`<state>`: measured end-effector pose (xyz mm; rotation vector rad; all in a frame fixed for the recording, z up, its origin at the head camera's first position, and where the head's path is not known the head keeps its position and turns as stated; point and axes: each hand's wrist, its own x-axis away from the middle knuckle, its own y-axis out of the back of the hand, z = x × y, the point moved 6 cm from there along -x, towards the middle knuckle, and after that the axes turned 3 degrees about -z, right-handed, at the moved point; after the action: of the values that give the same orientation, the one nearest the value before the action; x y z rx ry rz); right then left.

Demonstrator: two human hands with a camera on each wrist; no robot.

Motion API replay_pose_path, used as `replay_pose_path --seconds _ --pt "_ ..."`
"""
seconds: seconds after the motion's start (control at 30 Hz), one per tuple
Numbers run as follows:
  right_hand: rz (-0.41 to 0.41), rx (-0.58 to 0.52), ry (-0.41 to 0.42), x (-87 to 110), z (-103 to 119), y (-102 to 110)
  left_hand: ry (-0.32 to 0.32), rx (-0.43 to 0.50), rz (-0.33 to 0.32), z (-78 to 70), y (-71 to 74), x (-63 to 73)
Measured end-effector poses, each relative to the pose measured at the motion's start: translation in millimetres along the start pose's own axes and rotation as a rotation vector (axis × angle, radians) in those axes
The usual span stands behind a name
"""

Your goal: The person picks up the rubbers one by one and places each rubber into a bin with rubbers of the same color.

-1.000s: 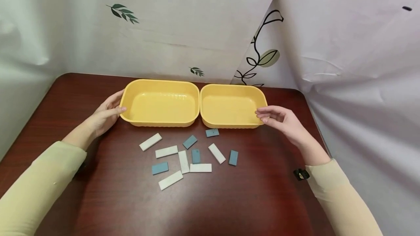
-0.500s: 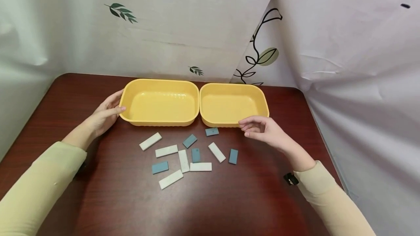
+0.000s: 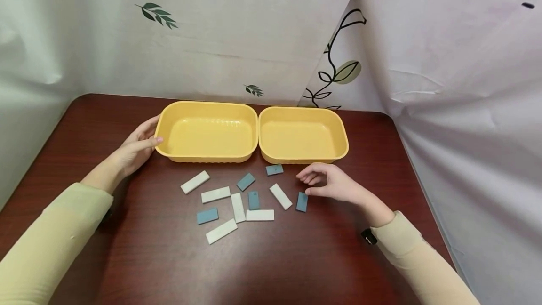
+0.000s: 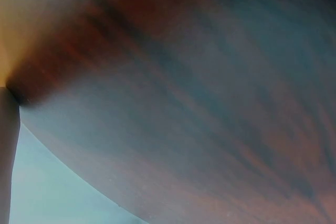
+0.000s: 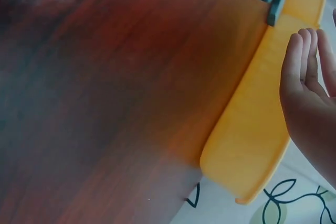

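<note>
Yellow is shared by two trays, which are set side by side on the dark red bench (image 3: 271, 269); the adjoining ends of the left tray (image 3: 207, 138) and the right tray (image 3: 300, 139) are seen to touch. By the left hand (image 3: 137, 148) the left tray is gripped at its outer end, the thumb laid over the rim and the fingers placed against the outside wall; only blur is shown by most of the left wrist view. The right hand (image 3: 329, 182) is held in front of the right tray, half open, its fingers loosely bent and nothing grasped; the end blue block (image 3: 302, 202) is placed just beside its thumb tip, and whether it is touched cannot be told. Six white blocks (image 3: 238, 207) and five blue blocks (image 3: 253, 200), the end one included, are scattered before the trays at various angles; beyond the bench a pale sheet (image 3: 254, 32) is hung, printed with leaves (image 3: 156, 14).
</note>
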<state>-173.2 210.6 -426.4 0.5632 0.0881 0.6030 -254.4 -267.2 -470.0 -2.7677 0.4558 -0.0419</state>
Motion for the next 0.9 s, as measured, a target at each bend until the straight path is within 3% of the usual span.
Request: replay_pose_path --seconds 0.47,0.9 --pt "0.133 0.119 -0.006 0.5 -14 -18 -0.005 0.012 0.002 0.1 0.0 -0.1" --pt "0.118 0.299 0.002 -0.1 -9 -23 0.000 0.003 -0.002 0.8 1.5 -0.8"
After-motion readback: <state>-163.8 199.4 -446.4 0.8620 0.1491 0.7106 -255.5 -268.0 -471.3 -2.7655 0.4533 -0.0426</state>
